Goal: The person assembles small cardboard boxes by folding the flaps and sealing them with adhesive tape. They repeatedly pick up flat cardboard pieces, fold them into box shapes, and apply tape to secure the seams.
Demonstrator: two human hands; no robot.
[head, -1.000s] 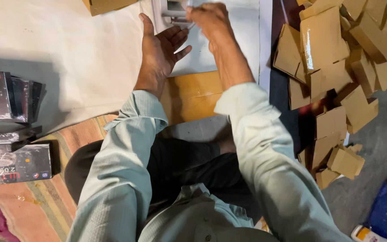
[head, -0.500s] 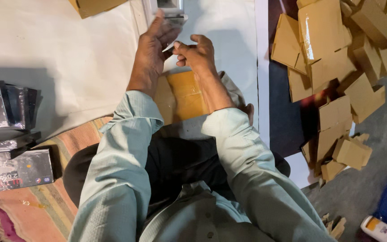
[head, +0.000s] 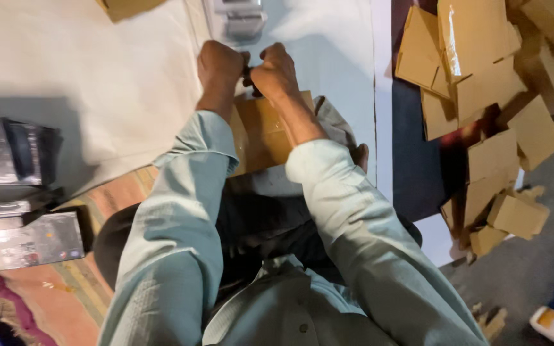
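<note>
Two hands meet at 12 o'clock over a tan box (head: 265, 131) resting in the person's lap. The left hand (head: 219, 64) and right hand (head: 276, 72) are both closed in a narrow grip on a small dark item (head: 249, 75) between them; what it is cannot be told. The box looks light and stiff, its taped top likely slick; best held by its side edges. Flat cartons (head: 482, 70) lie piled at 2 o'clock. Dark packs (head: 14, 166) sit at 9 o'clock.
</note>
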